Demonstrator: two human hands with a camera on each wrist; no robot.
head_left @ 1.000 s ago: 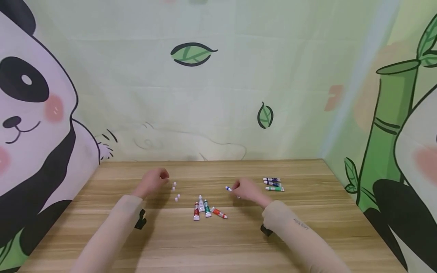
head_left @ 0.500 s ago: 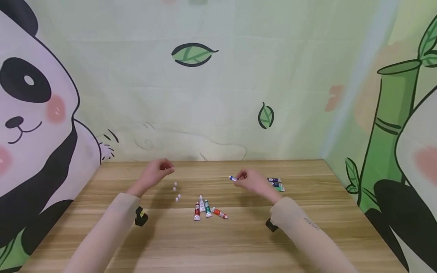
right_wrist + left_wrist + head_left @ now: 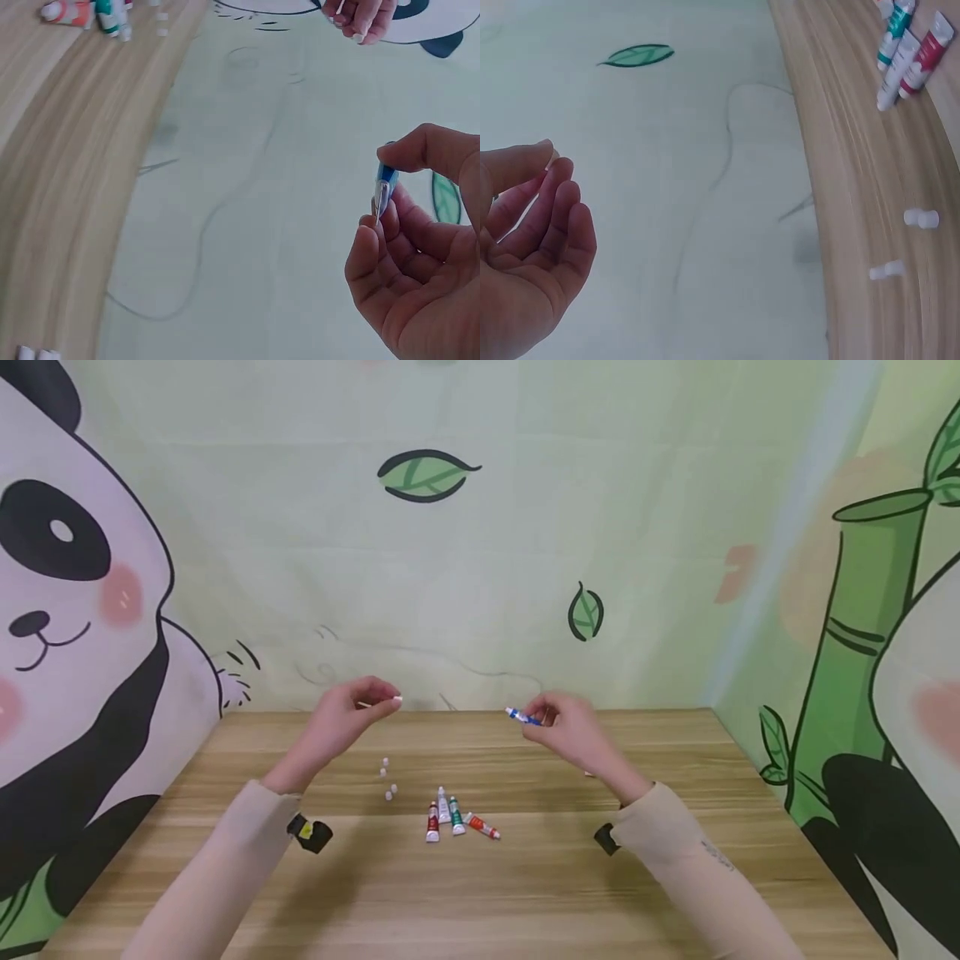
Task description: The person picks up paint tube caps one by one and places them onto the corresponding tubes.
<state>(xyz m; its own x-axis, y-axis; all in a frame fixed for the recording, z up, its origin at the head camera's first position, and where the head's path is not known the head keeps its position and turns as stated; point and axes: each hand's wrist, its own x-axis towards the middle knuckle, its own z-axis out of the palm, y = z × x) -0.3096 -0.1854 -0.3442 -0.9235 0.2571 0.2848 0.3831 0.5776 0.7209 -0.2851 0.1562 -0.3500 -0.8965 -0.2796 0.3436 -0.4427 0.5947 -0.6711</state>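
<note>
Both hands are hanging above the desk (image 3: 480, 902), well apart, showing up against its far edge. Over on the left, the left hand (image 3: 341, 718) is pinching a tiny white cap (image 3: 397, 699) at the very tips of thumb and finger, with only a sliver of it peeking out. Across on the right, the right hand (image 3: 577, 731) is gripping a blue tube (image 3: 522, 717) between thumb and fingers, and its pale tip is pointing left, toward the other hand!

By my reading, good handling is all about lining up: tube tip and cap are needing one straight axis, the right hand staying steady while the left is doing the fine work. Squeezing the soft tube body hard would be risking a leak, I'd judge, and a cap that small is asking for a light, sure pinch.

So the blue tube is sitting between the hands, right up at the right one, while the white cap is facing it across a gap. Below, nearer and between the hands, a red tube (image 3: 432, 824), a white tube (image 3: 443, 807), a green tube (image 3: 456, 817) and an orange tube (image 3: 482, 826) are lying close together. Just left of them, four loose caps (image 3: 386, 762) are resting in two pairs.
</note>
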